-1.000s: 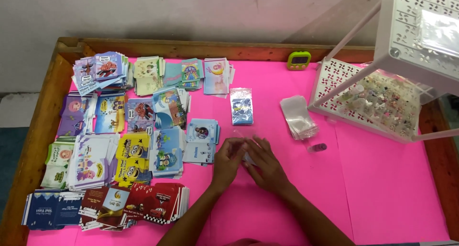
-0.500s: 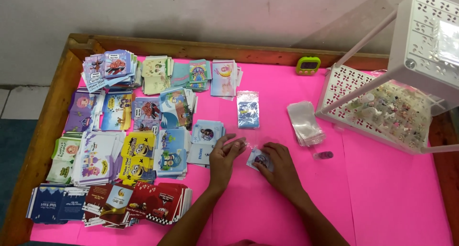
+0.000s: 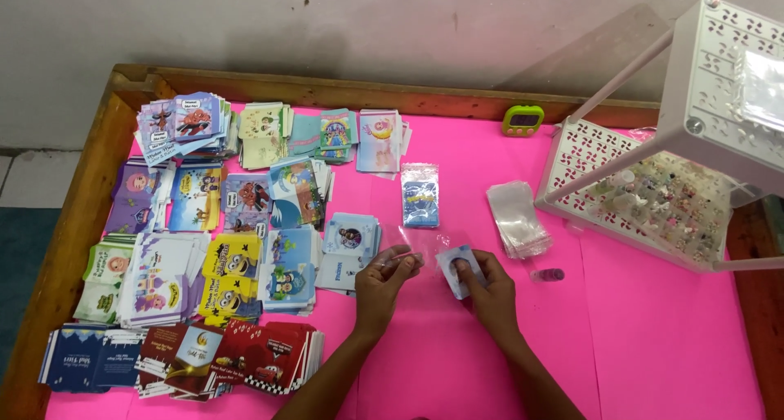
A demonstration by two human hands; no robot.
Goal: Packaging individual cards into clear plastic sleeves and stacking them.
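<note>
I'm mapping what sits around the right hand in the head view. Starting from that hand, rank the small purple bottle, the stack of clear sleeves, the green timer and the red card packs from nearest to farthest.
From the right hand:
1. Small purple bottle, just to its right.
2. Stack of clear sleeves, beyond it, slightly right.
3. Green timer, at the far table edge.
4. Red card packs, far left, near edge.

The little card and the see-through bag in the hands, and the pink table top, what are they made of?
The small card in the right hand looks like glossy printed paper: flat, thin, with a coloured picture. The clear bag pinched by the left hand seems to be thin plastic film, since the pink shows through it. The pink cover looks like matte paper sheets, with seams visible.
</note>
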